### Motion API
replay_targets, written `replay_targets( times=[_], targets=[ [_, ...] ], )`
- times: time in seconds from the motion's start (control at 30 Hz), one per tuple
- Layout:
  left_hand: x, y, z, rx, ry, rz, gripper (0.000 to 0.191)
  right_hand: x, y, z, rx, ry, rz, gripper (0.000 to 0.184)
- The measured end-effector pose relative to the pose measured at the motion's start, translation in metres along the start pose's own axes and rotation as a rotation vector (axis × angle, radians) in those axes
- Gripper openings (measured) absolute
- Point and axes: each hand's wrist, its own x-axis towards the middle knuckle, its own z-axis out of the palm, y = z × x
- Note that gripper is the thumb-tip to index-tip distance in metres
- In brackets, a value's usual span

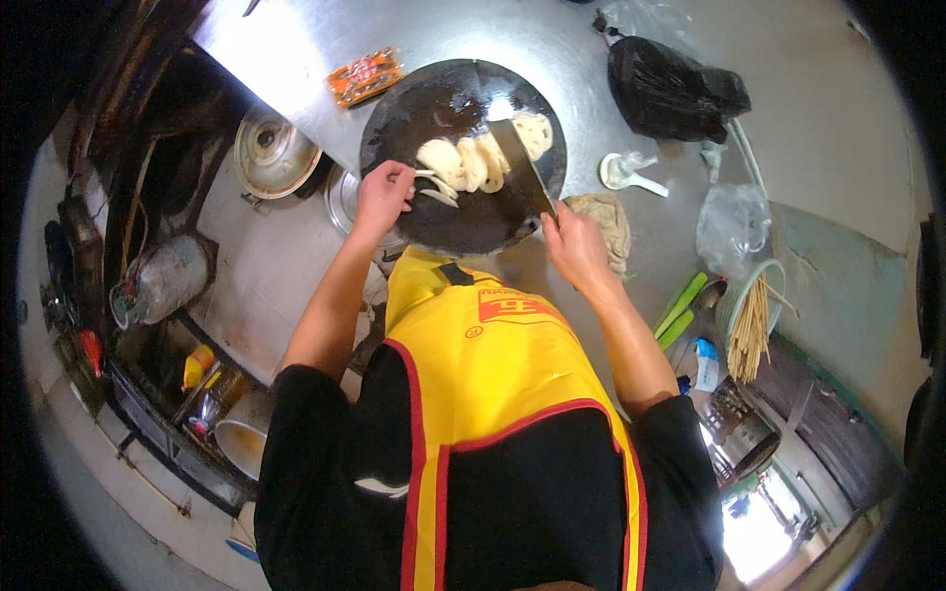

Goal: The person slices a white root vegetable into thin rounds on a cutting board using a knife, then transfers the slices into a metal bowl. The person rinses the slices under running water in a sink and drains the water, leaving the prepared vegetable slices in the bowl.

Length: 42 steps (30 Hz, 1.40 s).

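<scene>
A round dark chopping board [473,229] lies on the steel counter before me, its surface wet. Pale slices of lotus root [473,164] overlap across its middle, and more slices [533,134] lie to the right of the blade. My right hand [576,240] grips the handle end of a cleaver [521,166], whose broad blade slants up and left over the board beside the slices. At the board's left edge my left hand [386,196] pinches a thin pale slice between thumb and fingers; other thin pieces [440,196] lie just right of it.
An orange packet [364,77] sits behind the board at left. To the right are a beige cloth [602,225], a white spoon [635,176], a black plastic bag [669,92], green stalks [680,310] and a basket of wooden sticks [752,325]. A lidded pot [273,151] stands at left.
</scene>
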Motion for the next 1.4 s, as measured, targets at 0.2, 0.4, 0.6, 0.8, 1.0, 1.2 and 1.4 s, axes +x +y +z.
replay_targets(
  times=[0.2, 0.4, 0.6, 0.8, 1.0, 1.2, 1.4],
  targets=[
    [0.000, 0.002, 0.000, 0.469, 0.169, 0.188, 0.038, 0.022, 0.029, -0.018, -0.194, 0.114, 0.129, 0.026],
    [-0.011, 0.010, 0.009, 0.594, 0.211, 0.272, 0.052, 0.036, 0.039, -0.015, -0.248, 0.071, 0.182, 0.025],
    [-0.001, 0.010, 0.027, 0.462, 0.121, 0.239, 0.052, 0.039, 0.021, 0.013, -0.212, 0.032, 0.084, 0.024],
    [-0.007, -0.013, 0.038, 0.087, 0.011, 0.171, 0.044, 0.045, 0.001, 0.024, -0.200, 0.006, -0.005, 0.028],
    [-0.012, -0.001, 0.023, 0.109, 0.054, 0.232, 0.037, 0.044, -0.003, 0.003, -0.378, 0.031, -0.167, 0.039],
    [-0.032, 0.061, 0.000, 0.530, 0.213, 0.780, 0.031, 0.036, 0.006, -0.036, -0.541, 0.152, -0.404, 0.043],
    [-0.050, 0.112, 0.058, 0.736, -0.263, 1.121, 0.053, 0.034, -0.010, -0.048, -0.528, 0.111, -0.474, 0.016]
  ],
)
